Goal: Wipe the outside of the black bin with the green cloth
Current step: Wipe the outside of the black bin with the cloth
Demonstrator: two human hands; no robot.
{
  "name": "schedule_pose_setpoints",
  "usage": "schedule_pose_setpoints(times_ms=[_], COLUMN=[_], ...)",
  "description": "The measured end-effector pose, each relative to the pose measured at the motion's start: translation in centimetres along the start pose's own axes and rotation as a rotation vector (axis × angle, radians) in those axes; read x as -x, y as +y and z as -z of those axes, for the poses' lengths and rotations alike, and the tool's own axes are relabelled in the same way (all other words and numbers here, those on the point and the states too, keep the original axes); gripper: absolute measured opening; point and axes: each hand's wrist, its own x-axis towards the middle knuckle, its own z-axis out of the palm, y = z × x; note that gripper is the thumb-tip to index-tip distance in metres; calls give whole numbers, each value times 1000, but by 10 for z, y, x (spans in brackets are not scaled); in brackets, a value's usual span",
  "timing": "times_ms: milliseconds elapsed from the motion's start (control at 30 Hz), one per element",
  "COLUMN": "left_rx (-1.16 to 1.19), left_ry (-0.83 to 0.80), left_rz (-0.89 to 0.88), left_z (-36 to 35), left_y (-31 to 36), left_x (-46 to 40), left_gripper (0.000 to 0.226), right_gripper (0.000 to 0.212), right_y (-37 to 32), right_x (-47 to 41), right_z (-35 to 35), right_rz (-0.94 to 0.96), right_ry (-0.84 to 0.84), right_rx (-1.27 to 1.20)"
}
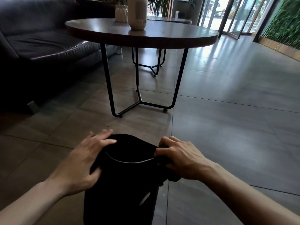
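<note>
From the head camera, a tall black plastic bin [120, 184] with a rounded rim stands on the grey tiled floor [227, 127] at the bottom centre of the view, between the person's two bare forearms. The left hand [87, 156] lies flat against the bin's left upper side, its fingers [105, 135] spread wide and reaching over the far rim, the thumb lower down on the wall. It holds nothing of its own; it rests on the bin. The right hand [180, 158] is curled tight at the bin's right rim, knuckles up, gripping a dark bunched cloth [164, 164] pressed against the outer wall; the cloth shows only as small dark folds under the palm and at the fingertips, and its green colour is hard to make out in the dim light.

Beyond the bin, a round brown wooden table [146, 36] on thin black metal legs stands on the floor, with a pale cylindrical vase [137, 12] near its far edge. A dark leather sofa [40, 39] fills the upper left. A wall of green foliage [285, 23] runs along the upper right, beside bright glass doors [227, 13].
</note>
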Motion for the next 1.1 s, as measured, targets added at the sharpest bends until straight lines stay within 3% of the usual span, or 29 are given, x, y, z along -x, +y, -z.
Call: schedule_pose_setpoints(times_ms=[133,300,433,567,700,833,1000,1100], left_rx=[225,4,-22,-25,82,134,126,136], left_ry=[-8,42,33,27,19,52,50,77], left_rz=[-112,-132,-65,-4,31,120,143,131], left_z=[-3,-21,-20,-17,-13,-7,-4,-9], left_y=[47,45,21,10,7,0,-9,-6], left_x=[-19,-23,-22,-23,-30,-28,-21,-23], left_gripper=[74,61,55,56,70,55,54,55], right_gripper=[29,27,35,55,57,78,48,52], right_y=[-15,-35,-41,-60,-84,-96,-89,-82], right_x=[2,-5,-10,-22,-31,-24,-14,-34], right_z=[11,18,4,-25,-77,-118,-143,-121], right_rz=[-77,-99,-143,47,118,131,466,343], right_ry=[39,124,402,660,576,444,467,575], right_rx=[-6,17,-42,-163,24,30,244,190])
